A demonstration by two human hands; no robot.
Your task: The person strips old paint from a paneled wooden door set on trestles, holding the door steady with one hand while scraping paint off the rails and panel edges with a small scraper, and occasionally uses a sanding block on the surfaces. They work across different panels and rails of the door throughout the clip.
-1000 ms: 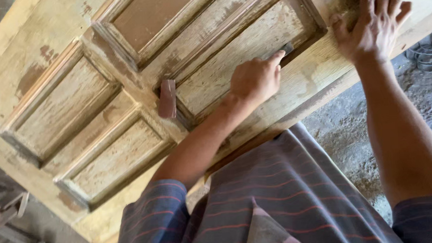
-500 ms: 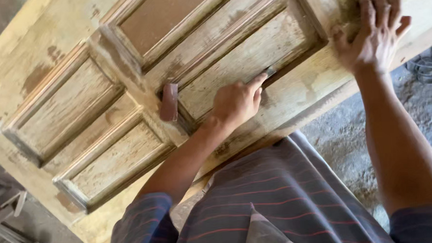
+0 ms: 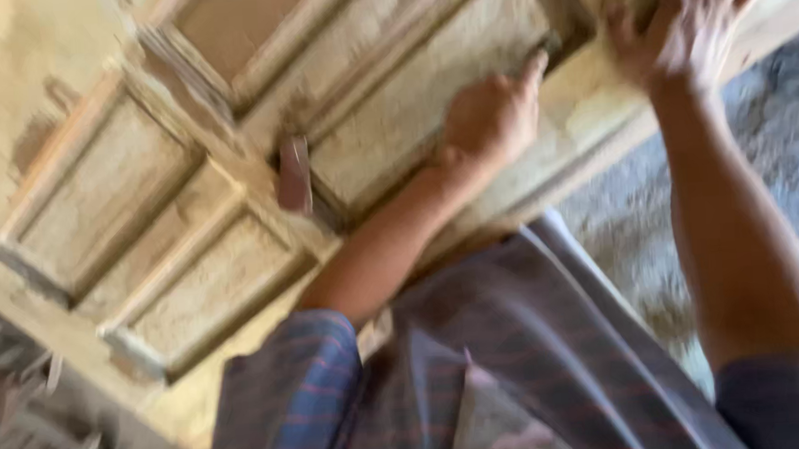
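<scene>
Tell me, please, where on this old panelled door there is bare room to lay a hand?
The two recessed panels left of the small reddish block lie bare. It is crowded at the upper right, where the left hand presses a tool into the panel edge and the right hand grips the frame.

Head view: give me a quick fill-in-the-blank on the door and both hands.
1. The left hand presses a small tool against a recessed ____ of the wooden door.
2. The right hand lies ____ on the door's frame, fingers spread.
3. A small reddish block lies on the door, ____ from both hands.

Missing words: panel; flat; apart
</scene>
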